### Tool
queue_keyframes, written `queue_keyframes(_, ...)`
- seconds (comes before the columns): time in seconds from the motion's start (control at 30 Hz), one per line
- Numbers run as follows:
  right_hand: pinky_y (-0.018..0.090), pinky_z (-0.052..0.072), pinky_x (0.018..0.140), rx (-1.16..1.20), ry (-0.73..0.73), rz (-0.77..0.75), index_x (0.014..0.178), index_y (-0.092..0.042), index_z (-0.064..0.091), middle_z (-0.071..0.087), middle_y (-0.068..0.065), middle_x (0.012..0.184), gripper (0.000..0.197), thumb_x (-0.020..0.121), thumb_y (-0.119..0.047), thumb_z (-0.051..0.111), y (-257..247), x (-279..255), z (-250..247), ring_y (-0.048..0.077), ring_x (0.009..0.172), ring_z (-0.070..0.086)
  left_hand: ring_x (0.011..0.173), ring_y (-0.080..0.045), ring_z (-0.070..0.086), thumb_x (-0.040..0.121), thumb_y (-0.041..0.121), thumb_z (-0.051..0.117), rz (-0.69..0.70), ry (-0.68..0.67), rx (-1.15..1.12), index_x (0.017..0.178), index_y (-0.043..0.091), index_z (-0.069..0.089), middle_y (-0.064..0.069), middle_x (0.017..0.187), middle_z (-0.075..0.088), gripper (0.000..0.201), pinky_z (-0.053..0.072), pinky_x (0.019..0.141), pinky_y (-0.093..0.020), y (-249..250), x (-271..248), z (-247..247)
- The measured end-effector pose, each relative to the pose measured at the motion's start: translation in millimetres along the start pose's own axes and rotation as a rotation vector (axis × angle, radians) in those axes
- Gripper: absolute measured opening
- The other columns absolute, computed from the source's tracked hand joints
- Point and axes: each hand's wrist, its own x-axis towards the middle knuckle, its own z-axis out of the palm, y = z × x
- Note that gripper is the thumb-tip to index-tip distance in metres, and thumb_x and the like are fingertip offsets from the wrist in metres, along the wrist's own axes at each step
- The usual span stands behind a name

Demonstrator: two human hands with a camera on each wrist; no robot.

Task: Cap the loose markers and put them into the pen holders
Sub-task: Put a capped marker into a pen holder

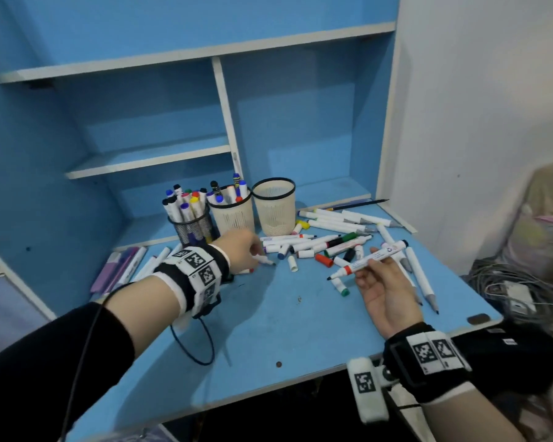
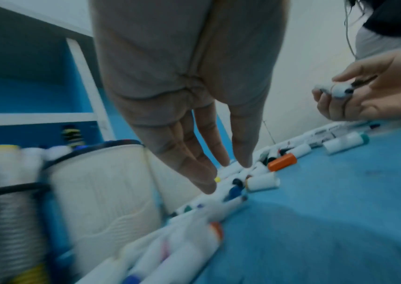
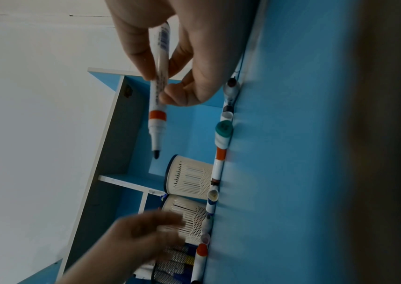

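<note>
While our right hand (image 1: 384,283) pinches the uncapped marker (image 1: 366,260) above the blue desk (image 1: 284,330), its slim white barrel lies slantwise, dark tip toward our left hand (image 1: 241,250). That hand reaches with straight, relaxed fingers over loose cylindrical caps (image 1: 292,263) near the cream slotted pen holder (image 1: 273,207).

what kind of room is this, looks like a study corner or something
Probably a home study or craft corner: a blue desk with built-in shelves, three pen holders at the back, and loose markers and caps scattered across it. A tangle of cables lies to the right.
</note>
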Motion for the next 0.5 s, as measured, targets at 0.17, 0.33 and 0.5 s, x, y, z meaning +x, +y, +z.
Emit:
queue_keyframes(0.17,0.017,0.051,0.058,0.014,0.039,-0.039,0.104,-0.014,0.056,0.067,-0.002,0.070,0.022,0.092,0.001,0.046,-0.9,0.4,1.0,0.009,0.061,0.060,0.105,-0.020,0.058,0.087,0.020,0.060,0.119,0.002,-0.006,0.118,0.015,0.060,-0.004,0.119,0.062,0.032,0.047,0.087,-0.028,55.8,45.4,12.7)
queue_keyframes(0.33,0.017,0.050,0.056,0.024,0.064,-0.069,0.110,-0.015,0.055,0.065,-0.002,0.067,0.026,0.093,0.002,0.045,-2.1,1.3,1.0,0.009,0.059,0.058,0.111,-0.021,0.057,0.088,0.020,0.060,0.167,0.003,-0.053,0.120,0.013,0.060,-0.005,0.123,0.062,0.033,0.043,0.090,-0.026,84.7,85.9,21.6)
queue_keyframes(0.5,0.018,0.048,0.055,0.043,0.057,-0.072,0.113,-0.011,0.052,0.064,-0.002,0.065,0.026,0.092,0.002,0.046,-1.7,2.1,1.4,0.009,0.056,0.058,0.102,-0.021,0.061,0.086,0.021,0.062,0.150,-0.008,-0.091,0.115,0.018,0.065,-0.003,0.110,0.066,0.029,0.050,0.089,-0.031,94.3,112.8,33.8)
